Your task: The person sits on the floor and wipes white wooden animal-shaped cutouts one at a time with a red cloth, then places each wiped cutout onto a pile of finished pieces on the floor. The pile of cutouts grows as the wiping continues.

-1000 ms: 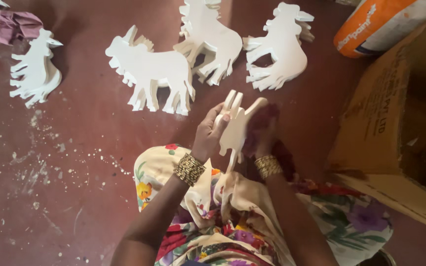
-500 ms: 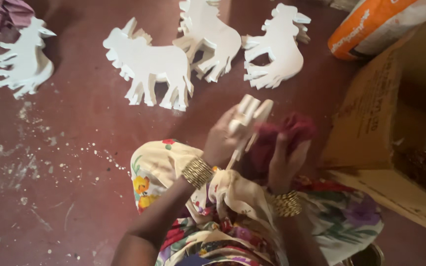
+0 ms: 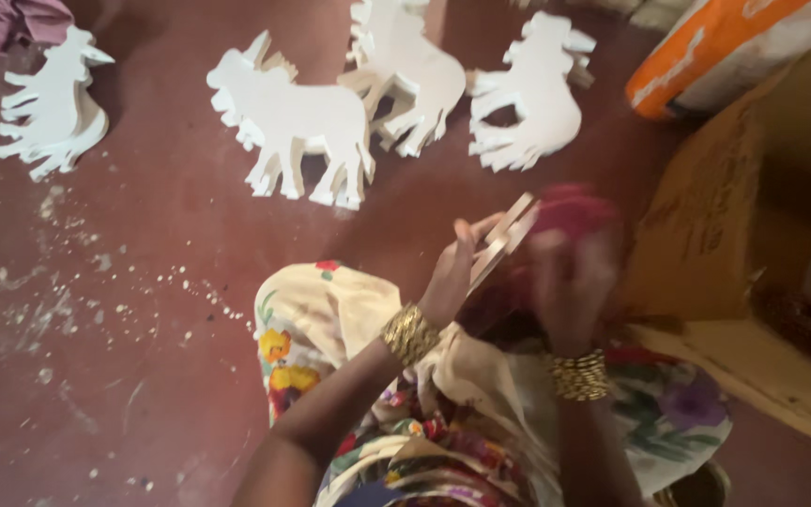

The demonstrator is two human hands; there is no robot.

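Fingers (image 3: 466,246) of the left hand (image 3: 452,282) were curled shut around a thin white cutout (image 3: 504,237), gripping it near its lower end and holding it edge-on above the lap, near the middle of the scene. The right hand (image 3: 570,282), blurred in motion, was wrapped around a dark red cloth (image 3: 565,211) pressed against the cutout's right side; how tightly those fingers closed could not be told through the blur. Gold bangles (image 3: 410,333) circled both wrists over a floral garment (image 3: 330,319). On the red floor (image 3: 143,235) farther off lay stacks of white animal shapes: one at far left (image 3: 49,108), a horned one (image 3: 298,127) at centre, and two more (image 3: 527,99) to its right. A cardboard box (image 3: 706,216) stood at right beneath an orange sack (image 3: 706,42). The cutout looked slender, and a hard rub across its narrow parts could likely have snapped a leg or twisted it out of the pinch and dropped it to the floor, where white dust (image 3: 96,282) already lay scattered.
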